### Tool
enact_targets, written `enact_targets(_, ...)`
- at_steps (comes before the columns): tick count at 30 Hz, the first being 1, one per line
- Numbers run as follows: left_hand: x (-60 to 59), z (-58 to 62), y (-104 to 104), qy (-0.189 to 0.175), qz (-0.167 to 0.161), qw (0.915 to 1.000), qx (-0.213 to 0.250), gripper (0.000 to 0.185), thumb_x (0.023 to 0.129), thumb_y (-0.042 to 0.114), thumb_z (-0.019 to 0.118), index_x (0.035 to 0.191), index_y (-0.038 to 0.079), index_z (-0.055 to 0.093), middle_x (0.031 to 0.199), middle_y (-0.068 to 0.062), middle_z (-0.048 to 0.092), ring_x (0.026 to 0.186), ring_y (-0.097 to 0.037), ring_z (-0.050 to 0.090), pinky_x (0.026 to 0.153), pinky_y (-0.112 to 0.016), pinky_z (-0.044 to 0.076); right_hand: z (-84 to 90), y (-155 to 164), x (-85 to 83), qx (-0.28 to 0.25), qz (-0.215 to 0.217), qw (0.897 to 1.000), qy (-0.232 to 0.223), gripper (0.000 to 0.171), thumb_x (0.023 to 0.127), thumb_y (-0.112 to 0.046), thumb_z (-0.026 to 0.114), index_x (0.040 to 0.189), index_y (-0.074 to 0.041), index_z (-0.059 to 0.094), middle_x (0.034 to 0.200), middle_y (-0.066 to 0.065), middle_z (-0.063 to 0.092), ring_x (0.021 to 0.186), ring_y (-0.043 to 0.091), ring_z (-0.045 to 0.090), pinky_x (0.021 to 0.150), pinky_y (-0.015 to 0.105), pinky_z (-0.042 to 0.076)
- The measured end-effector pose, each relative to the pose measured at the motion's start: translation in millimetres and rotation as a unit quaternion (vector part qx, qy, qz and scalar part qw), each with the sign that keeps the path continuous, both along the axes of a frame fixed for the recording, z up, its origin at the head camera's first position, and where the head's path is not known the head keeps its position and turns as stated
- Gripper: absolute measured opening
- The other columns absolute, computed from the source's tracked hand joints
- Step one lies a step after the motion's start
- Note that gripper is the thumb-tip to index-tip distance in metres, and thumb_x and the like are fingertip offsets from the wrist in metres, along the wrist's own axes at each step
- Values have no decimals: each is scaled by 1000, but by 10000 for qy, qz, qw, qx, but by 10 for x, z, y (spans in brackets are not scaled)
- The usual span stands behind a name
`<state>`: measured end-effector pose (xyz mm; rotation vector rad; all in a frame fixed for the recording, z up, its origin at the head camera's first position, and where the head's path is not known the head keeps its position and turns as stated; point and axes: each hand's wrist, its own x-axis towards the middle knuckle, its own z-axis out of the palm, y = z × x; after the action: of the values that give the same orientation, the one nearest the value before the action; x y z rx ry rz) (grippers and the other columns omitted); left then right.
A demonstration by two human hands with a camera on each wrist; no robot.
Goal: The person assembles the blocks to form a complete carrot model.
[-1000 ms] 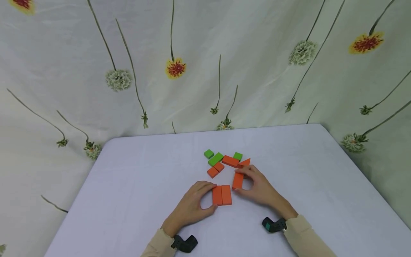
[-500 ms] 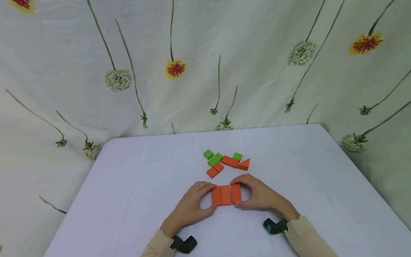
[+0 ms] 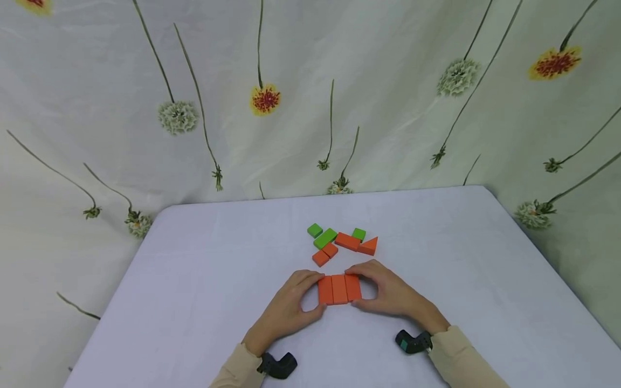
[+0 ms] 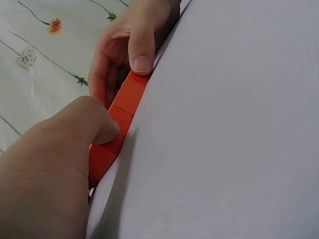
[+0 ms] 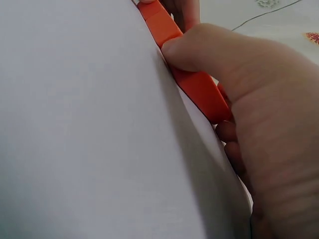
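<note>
Three orange rectangular blocks lie side by side on the table: a left block (image 3: 325, 291), a middle block (image 3: 339, 290) and a right block (image 3: 353, 288). My left hand (image 3: 287, 308) pinches the left block by its near and far ends, between thumb and fingers. At the other side, my right hand (image 3: 392, 292) grips the right block the same way. The three blocks touch or nearly touch. In the left wrist view, the left thumb (image 4: 102, 127) presses a block's near face. The right wrist view shows the right thumb (image 5: 187, 52) against a block; its fingertips are mostly hidden.
Farther back on the white table (image 3: 218, 269) lie two small orange blocks (image 3: 321, 258), an orange bar (image 3: 347, 241), an orange triangular block (image 3: 368, 246), a green bar (image 3: 325, 238), a left green cube (image 3: 315, 230) and a right green cube (image 3: 359, 234). A flowered cloth (image 3: 388, 108) hangs behind.
My right hand has brought the third orange block toward me and left, against the other two, closing the gap. My left hand has stayed at the left block, with a slight shift of the row.
</note>
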<state>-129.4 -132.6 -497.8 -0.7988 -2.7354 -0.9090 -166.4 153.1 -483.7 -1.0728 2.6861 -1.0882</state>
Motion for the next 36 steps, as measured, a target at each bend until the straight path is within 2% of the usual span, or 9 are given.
enact_targets(14,-24,33,-15,7,52,10000,22,58,89,29,79,141,10,61,139,-2,61,134,-17,52,113,-38,49,14,-28,-32,71,-25,9999,102,59,85,-38,85,138,-26,63,134,-12,61,125,10,54,106,40,53)
enact_targets(19,-30,26,-30,-88,124,9999,65,58,90,27,78,142,9,60,142,-2,60,136,-18,51,114,-39,48,8,-66,-38,121,-78,9999,90,61,85,-37,85,140,-24,62,136,-9,61,127,12,55,107,41,53)
enact_targets(26,-32,3,-29,-24,196,9998,62,59,90,27,78,142,9,60,143,-3,60,136,-18,51,114,-38,47,28,-80,-26,291,-157,9995,9,62,88,-41,82,144,-25,59,140,-8,60,131,15,53,109,44,52)
enact_targets(31,-28,-14,-6,-124,181,9997,74,59,90,27,77,143,9,59,144,-2,59,137,-17,50,115,-37,46,28,-100,-34,-39,-291,9995,-141,57,93,-41,76,144,-23,59,142,-7,58,135,17,51,111,48,49)
enact_targets(36,-17,-6,-2,-166,185,9996,102,59,90,28,77,142,8,60,143,-3,59,136,-18,50,115,-38,47,33,-192,-109,-400,-547,9976,-138,47,100,-36,67,144,-20,60,143,-4,59,133,19,53,110,50,50)
